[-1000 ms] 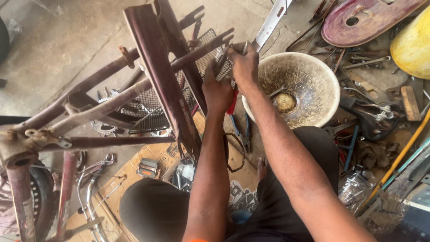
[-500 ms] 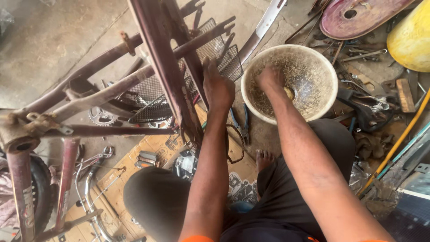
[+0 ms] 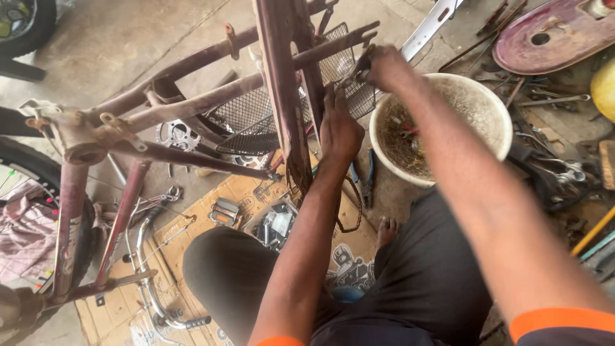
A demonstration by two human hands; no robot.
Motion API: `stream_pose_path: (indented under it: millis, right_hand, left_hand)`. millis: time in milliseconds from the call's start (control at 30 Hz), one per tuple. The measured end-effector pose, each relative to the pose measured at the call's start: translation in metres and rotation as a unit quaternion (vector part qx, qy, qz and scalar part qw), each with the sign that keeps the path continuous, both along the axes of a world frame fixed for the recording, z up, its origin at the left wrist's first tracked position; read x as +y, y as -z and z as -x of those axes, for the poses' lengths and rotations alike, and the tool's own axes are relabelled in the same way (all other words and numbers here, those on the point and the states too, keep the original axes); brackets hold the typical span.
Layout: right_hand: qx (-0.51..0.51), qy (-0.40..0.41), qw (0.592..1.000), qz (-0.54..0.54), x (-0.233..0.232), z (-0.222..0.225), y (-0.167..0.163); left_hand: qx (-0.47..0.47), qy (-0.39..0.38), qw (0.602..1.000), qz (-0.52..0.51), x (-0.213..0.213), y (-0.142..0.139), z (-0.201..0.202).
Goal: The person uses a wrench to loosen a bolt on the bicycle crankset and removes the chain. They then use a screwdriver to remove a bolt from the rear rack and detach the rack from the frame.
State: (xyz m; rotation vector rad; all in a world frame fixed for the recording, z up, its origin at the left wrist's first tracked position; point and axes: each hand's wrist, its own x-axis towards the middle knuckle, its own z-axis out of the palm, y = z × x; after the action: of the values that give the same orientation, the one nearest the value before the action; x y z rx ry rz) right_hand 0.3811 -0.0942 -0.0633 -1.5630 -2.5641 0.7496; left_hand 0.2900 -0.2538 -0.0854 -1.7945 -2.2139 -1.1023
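A rusty maroon bicycle frame (image 3: 192,102) stands across the view above my knees. A wire mesh rack (image 3: 256,122) is fixed between its tubes. My left hand (image 3: 339,128) reaches up behind an upright tube and presses on the rack's near edge, holding it. My right hand (image 3: 384,67) is at the rack's far right corner, fingers pinched on a small dark metal part. Just right of both hands sits a dirty white bowl (image 3: 493,109) with small parts and grit inside.
Blue-handled pliers (image 3: 368,179) lie on the floor beside the bowl. Flattened cardboard (image 3: 192,243) under the frame carries pedals (image 3: 224,211) and a chrome handlebar (image 3: 154,301). A tyre (image 3: 25,166) is at the left; a tool pile (image 3: 564,173) and a maroon chain guard (image 3: 551,35) are at the right.
My right hand went from the rack into the bowl, then came out and up to the rack's right corner. My left hand stayed on the rack.
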Motion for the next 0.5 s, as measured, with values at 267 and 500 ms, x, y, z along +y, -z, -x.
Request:
stream_pose_path:
  millis: [267,500]
  right_hand:
    - [0.087,-0.159,0.974,-0.134,0.014,-0.025,0.027]
    - [0.101,-0.194,0.951,-0.221,0.029,-0.032,0.044]
  left_hand:
    - [-0.291,-0.011,0.953,0.079,-0.006,-0.005,0.003]
    - [-0.225,0.012,0.974,0.002,-0.01,0.001,0.0]
